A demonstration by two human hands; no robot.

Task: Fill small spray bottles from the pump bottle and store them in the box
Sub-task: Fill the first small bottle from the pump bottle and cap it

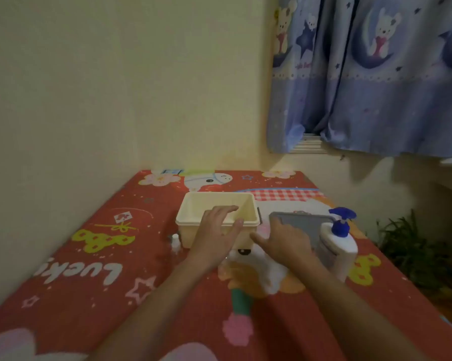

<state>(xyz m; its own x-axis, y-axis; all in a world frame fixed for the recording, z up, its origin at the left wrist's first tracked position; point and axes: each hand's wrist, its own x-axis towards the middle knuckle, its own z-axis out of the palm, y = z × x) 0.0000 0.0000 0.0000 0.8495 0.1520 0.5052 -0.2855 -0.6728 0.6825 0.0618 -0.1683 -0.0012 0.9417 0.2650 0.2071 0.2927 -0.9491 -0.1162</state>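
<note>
Both forearms stretched forward from the bottom edge, converging toward the middle of the red cartoon-print sheet (84, 269).

Left hand (215, 238) palm down over the near rim of the cream plastic box (193, 217), fingers straight and loosely spread, fingertips reaching past the rim above the open interior, thumb lying along the box's near right corner. Nothing grasped; whether resting on the rim or just above it, not clear.

Right hand (284, 241) palm down, fingers extended onto the near left edge of the grey lid (305, 225), thumb pointing left toward the box. Fingers relaxed rather than curled round the lid; contact looks flat.

Box upright and uncovered, centre of the sheet, dark latch on its right side. Lid flat just right of the box. White pump bottle (339, 248) with blue pump head standing just right of the lid, touching or overlapping its right edge. Small spray bottle (175, 242), blurred, just left of the box's near corner.

Blue teddy-bear curtain (376, 74) upper right; green plant (412, 251) at far right.
</note>
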